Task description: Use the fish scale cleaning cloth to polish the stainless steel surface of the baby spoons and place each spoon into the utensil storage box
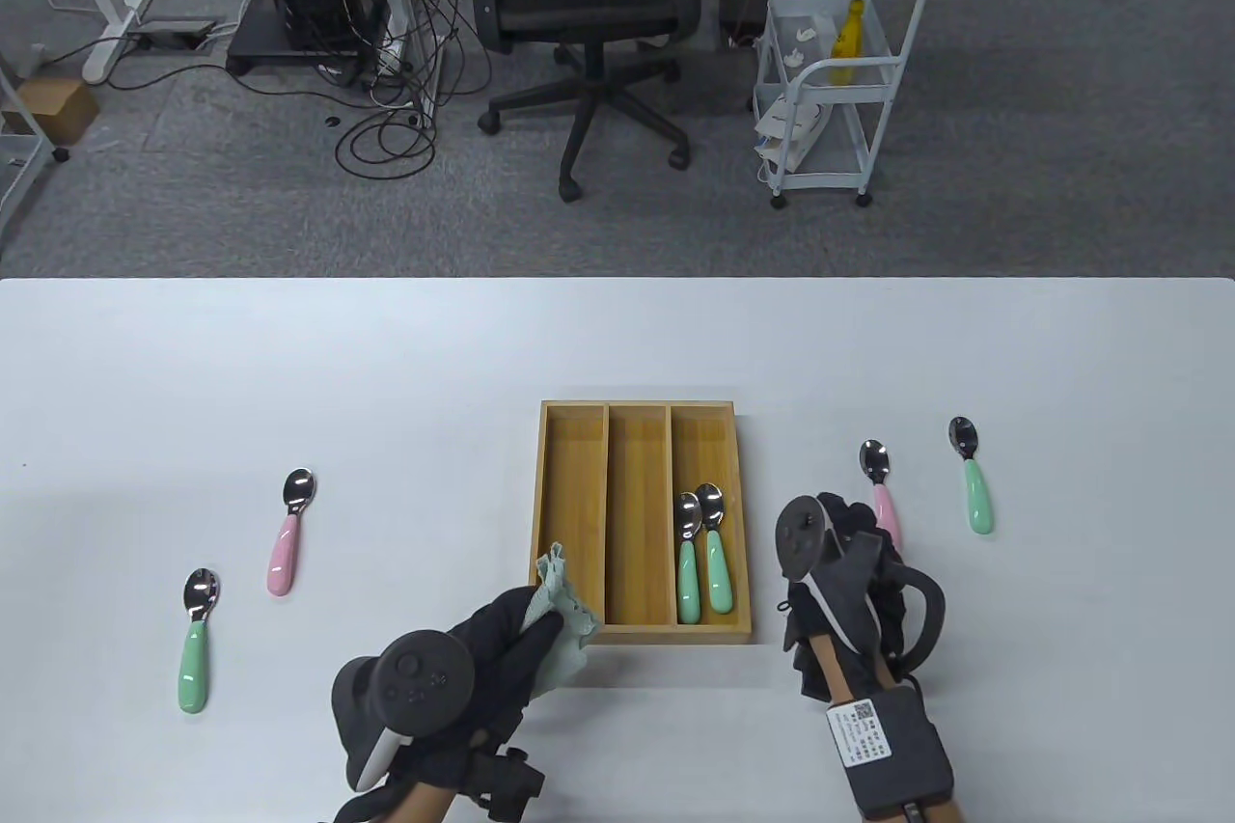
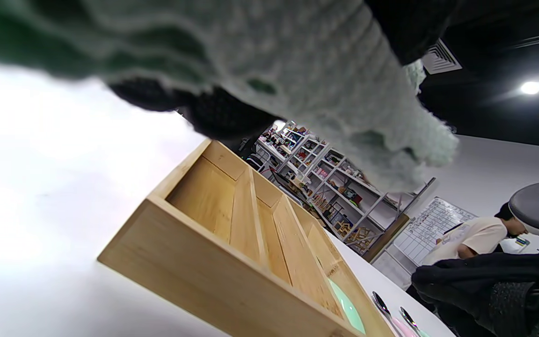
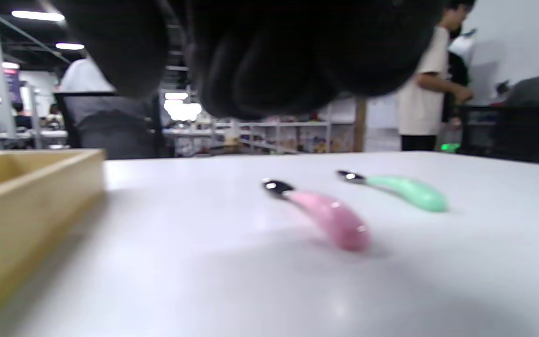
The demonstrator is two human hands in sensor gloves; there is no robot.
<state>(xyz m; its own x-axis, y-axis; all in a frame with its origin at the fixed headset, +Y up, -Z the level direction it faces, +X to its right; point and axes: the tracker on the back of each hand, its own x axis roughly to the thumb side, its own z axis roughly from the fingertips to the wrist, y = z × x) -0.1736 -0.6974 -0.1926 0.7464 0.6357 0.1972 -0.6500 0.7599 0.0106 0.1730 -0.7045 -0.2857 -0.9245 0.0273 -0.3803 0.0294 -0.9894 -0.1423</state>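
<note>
The wooden utensil box (image 1: 666, 635) lies mid-table with two green-handled spoons (image 1: 701, 562) in its right compartment. My left hand (image 1: 540, 625) grips the pale green cloth (image 1: 562, 606) at the box's near left corner; the cloth (image 2: 325, 70) fills the top of the left wrist view above the box (image 2: 213, 276). My right hand (image 1: 854, 522) hovers right of the box, fingers loosely curled and holding nothing, just beside a pink spoon (image 1: 880, 485). That pink spoon (image 3: 330, 217) and a green spoon (image 3: 405, 191) lie untouched on the table.
Another green spoon (image 1: 974, 485) lies at the far right. On the left lie a pink spoon (image 1: 288, 538) and a green spoon (image 1: 196, 640). An office chair (image 1: 589, 3) and a white cart (image 1: 835, 80) stand beyond the table's far edge.
</note>
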